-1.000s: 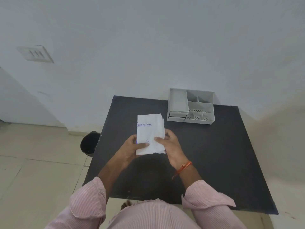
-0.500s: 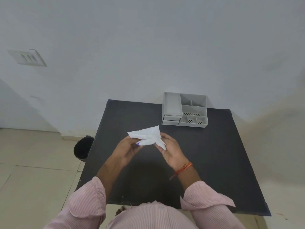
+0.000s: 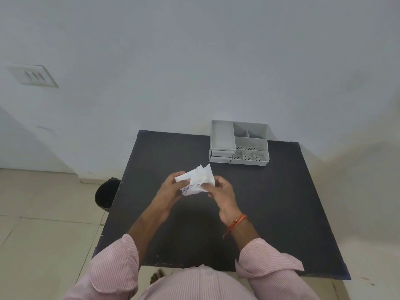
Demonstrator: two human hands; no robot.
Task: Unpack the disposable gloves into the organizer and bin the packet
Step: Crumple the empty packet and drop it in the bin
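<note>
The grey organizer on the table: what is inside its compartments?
The organizer shows only bare grey floors, some perforated; no gloves inside. Its two small front drawers are closed, so their contents are hidden. The packet is in both hands.

Black table (image 3: 270, 213) standing against white wall, carrying grey organizer (image 3: 239, 145). Organizer sitting at table's far edge, right of centre, touching wall. Black bin (image 3: 106, 194) resting on tiled floor (image 3: 43, 213), just beside table's left edge.

Packet (image 3: 195, 180) now crumpled, no longer flat
</note>
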